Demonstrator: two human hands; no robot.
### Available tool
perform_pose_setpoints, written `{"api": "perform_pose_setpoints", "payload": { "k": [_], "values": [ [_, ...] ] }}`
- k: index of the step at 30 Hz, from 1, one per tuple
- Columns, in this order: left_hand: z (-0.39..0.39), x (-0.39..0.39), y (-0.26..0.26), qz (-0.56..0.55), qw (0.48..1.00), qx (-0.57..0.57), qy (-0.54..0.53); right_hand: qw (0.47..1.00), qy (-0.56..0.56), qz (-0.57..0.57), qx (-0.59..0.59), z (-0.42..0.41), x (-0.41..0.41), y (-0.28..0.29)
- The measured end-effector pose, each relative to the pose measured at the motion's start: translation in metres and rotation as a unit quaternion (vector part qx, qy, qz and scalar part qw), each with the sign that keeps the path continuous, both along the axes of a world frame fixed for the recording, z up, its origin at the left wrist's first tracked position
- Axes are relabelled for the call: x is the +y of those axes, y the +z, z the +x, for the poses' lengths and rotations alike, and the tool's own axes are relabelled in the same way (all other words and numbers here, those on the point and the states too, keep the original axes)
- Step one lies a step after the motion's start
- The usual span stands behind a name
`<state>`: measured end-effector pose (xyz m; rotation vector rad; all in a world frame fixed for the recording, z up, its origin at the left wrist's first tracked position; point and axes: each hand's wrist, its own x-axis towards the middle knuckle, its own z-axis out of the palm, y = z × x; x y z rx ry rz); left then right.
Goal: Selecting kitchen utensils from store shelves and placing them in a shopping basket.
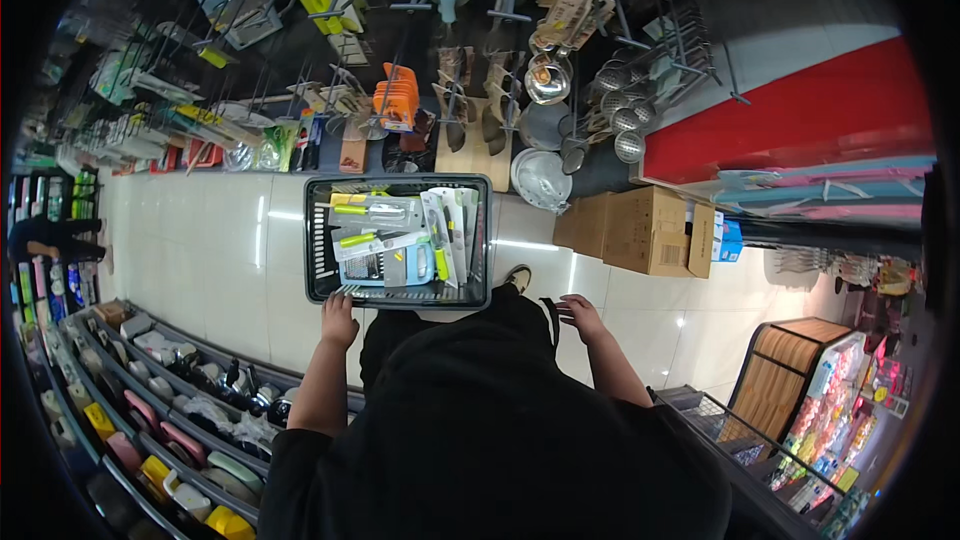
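In front of me is a dark plastic shopping basket (315, 199). My left hand (341, 321) grips its near rim, left of the middle. Inside lie several packaged kitchen tools, among them a green-handled peeler (367, 210), another green-handled tool (358, 239) and a green-handled utensil (440, 262) on a white card. A light-blue framed grater (386, 266) lies along the basket's near side. To the right, apart from the basket, my right hand (581, 316) hangs with loosely spread fingers beside a black strap (553, 315). Whether the fingers touch the strap I cannot tell.
Hooks with ladles, skimmers (626, 120) and orange items (396, 101) line the display ahead. Cardboard boxes (645, 229) stand on the floor at right. Tiered shelves (172, 390) run behind me on the left. Another person (56, 240) stands far left.
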<state>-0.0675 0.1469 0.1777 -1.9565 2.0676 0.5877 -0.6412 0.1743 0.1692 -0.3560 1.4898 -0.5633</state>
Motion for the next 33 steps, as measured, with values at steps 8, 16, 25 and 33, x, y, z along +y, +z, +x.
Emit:
{"api": "perform_pose_setpoints", "payload": {
  "k": [8,16,25,33],
  "values": [
    [0.034,-0.024,-0.023,0.008,0.99,0.082,-0.115,0.983,-0.155,-0.036,0.088,0.036,0.038,-0.024],
    [0.057,-0.051,-0.029,0.091,0.961,0.208,-0.16,0.891,-0.096,-0.358,0.262,0.099,-0.187,0.113],
    [0.062,-0.058,-0.034,0.109,0.946,0.258,-0.163,0.717,-0.111,-0.521,0.45,0.092,-0.421,0.23],
    [0.063,-0.049,-0.047,0.076,0.95,0.259,-0.158,0.745,-0.028,-0.394,0.537,0.089,-0.403,0.261]
  ]
}}
